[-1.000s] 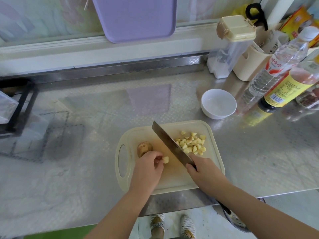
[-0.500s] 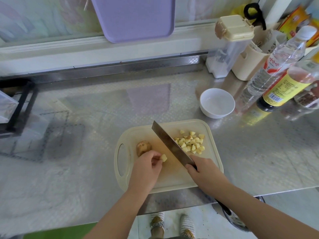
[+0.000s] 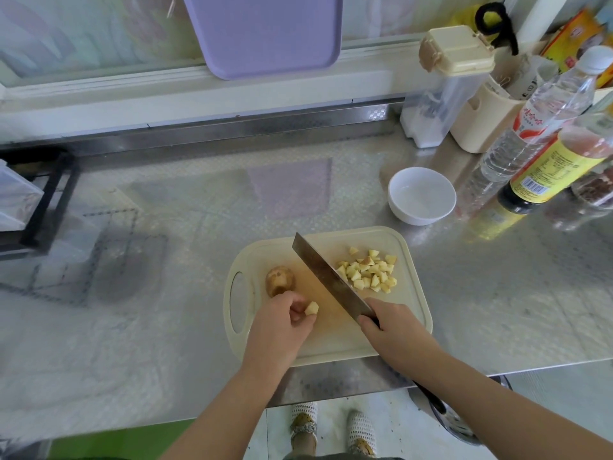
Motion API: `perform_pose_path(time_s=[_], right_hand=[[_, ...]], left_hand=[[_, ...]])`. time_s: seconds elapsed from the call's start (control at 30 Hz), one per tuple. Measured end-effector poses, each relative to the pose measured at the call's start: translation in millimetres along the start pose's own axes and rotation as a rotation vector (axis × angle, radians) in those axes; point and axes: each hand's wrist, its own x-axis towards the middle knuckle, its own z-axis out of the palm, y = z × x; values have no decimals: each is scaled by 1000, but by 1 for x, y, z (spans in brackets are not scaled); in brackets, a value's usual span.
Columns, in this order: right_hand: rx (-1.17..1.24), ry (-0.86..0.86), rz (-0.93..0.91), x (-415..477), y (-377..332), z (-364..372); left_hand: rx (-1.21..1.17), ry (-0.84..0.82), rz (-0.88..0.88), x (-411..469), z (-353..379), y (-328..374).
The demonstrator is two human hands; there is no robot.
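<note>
The pale cut chunk (image 3: 311, 308) sits at the tips of your left hand (image 3: 280, 322), near the middle of the cream cutting board (image 3: 411, 313). Your fingers (image 3: 297, 313) are curled in and pinch it against the thumb. The chunk rests low over the board, though I cannot tell whether it touches the surface. Just beyond your knuckles, towards the handle hole of the board, lies a rounded brown-skinned piece (image 3: 280, 281), probably the rest of a potato. It is close to your hand but apart from the chunk.

To the right of the chunk, the cleaver (image 3: 326, 277) runs diagonally across the board, with its tip pointing to the far-left edge. Your right hand (image 3: 393, 330) grips its handle with the fingers wrapped tight, so the handle is almost wholly hidden. The blade stands between the chunk and a heap of diced pieces (image 3: 368, 272), and the nearest dice lie right against its far side.

The board lies at the near edge of the steel bench (image 3: 497, 293). Behind its far-right corner stands a white bowl (image 3: 422, 195), well apart from the dice. Further right are a clear bottle (image 3: 530, 127) and a dark bottle with a yellow label (image 3: 550, 171), leaning in the wide view. A clear container with a cream lid (image 3: 444, 91) stands by the back wall, and a lilac board (image 3: 265, 31) hangs above it to the left.
</note>
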Motion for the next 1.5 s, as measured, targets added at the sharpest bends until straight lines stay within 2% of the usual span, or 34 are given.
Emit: perform_pose_path(time_s=[0.2, 0.5, 0.77, 1.07, 1.5], right_hand=[[14, 8, -12, -2, 1, -1], [25, -9, 13, -5, 4, -3], [15, -7, 21, -5, 1, -5], [13, -39, 14, -16, -3, -4], [-128, -46, -38, -22, -10, -2]], left_hand=[[24, -34, 40, 7, 5, 2], [-78, -74, 49, 14, 7, 10], [174, -56, 380, 0, 15, 9], [68, -1, 202, -3, 12, 9], [-11, 4, 204, -1, 16, 10]])
